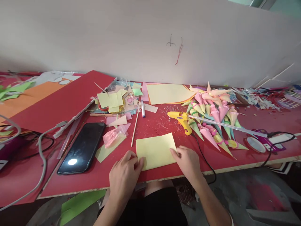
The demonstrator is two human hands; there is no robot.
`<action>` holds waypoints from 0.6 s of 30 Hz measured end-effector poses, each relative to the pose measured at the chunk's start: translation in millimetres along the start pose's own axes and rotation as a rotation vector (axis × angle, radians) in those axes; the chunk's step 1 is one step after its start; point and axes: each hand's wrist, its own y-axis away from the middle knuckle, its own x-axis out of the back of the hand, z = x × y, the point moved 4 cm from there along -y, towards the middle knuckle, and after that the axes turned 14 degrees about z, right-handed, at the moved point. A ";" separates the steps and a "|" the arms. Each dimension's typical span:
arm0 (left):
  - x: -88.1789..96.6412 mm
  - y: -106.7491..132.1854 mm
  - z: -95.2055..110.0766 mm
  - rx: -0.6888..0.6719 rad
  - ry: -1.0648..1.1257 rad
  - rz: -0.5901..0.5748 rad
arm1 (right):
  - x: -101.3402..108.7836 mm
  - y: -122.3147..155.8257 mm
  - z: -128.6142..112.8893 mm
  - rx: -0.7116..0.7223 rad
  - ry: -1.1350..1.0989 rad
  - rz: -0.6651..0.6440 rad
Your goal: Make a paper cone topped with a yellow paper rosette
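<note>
A pale yellow sheet of paper (156, 150) lies at the front of the red table, between both hands. My left hand (125, 172) grips its lower left edge, thumb on top and fingers curled. At the right edge, my right hand (188, 160) pinches the same paper between thumb and bent fingers. Just beyond the paper, a thin wooden stick (134, 128) lies at a slant. A yellow glue gun (181, 120) rests on the table ahead of my right hand, with a long clear glue stick (223, 124) out of its back.
Several pastel paper cones (213, 114) are heaped at the right. A black phone (82, 149) lies at the left. Paper scraps (113, 100), a marker (143, 109) and stacked cream sheets (169, 93) lie toward the wall. The glue gun's black cord (204, 157) hangs over the front edge.
</note>
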 end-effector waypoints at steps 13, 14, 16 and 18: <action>-0.4 -3.1 13.7 -0.260 -0.008 0.159 | -3.2 2.1 -1.8 0.002 0.083 -0.016; -3.5 -2.7 21.9 -0.369 0.014 0.132 | -3.5 2.2 -2.1 0.000 0.091 -0.021; -10.6 -0.8 37.8 -0.536 0.057 0.065 | -3.6 2.3 -2.8 -0.006 0.105 -0.027; -17.6 1.1 49.0 -0.601 0.083 0.006 | -3.2 2.6 -3.3 -0.010 0.109 -0.022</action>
